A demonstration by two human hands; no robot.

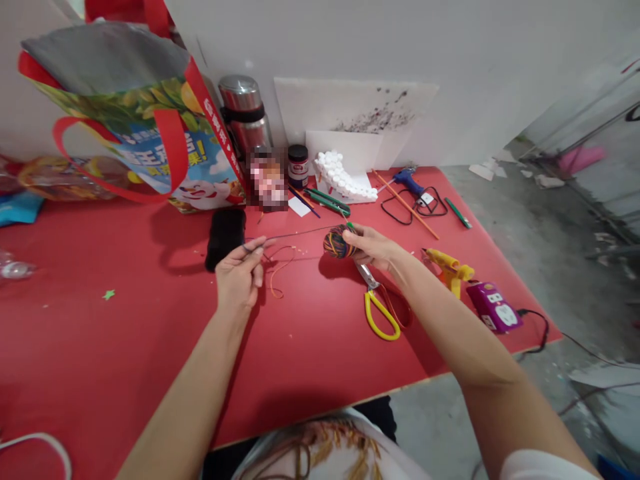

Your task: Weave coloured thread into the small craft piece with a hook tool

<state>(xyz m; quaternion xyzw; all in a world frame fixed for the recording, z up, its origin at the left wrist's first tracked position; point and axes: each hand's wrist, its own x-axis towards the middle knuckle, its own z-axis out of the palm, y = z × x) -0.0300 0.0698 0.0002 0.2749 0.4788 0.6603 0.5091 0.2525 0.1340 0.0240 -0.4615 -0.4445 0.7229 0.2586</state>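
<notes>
A small ball of multicoloured yarn [337, 243] is held by my right hand [371, 247], its fingers closed around the right side, above the red table [295, 347]. From the ball a dark strand [305, 233] stretches left to my left hand [243, 270], which pinches it between thumb and fingers. An orange strand [273, 280] loops on the table between the hands. Scissors with yellow handles [382, 317] lie just below my right hand, their blades partly hidden by it.
Behind my left hand are a black case [226, 235], a printed shopping bag [145, 133] and a steel flask [245, 110]. A white piece with round beads [340, 175] stands at the back. Yellow glue gun [450, 268], blue glue gun [410, 180] and purple box [494, 307] are at right.
</notes>
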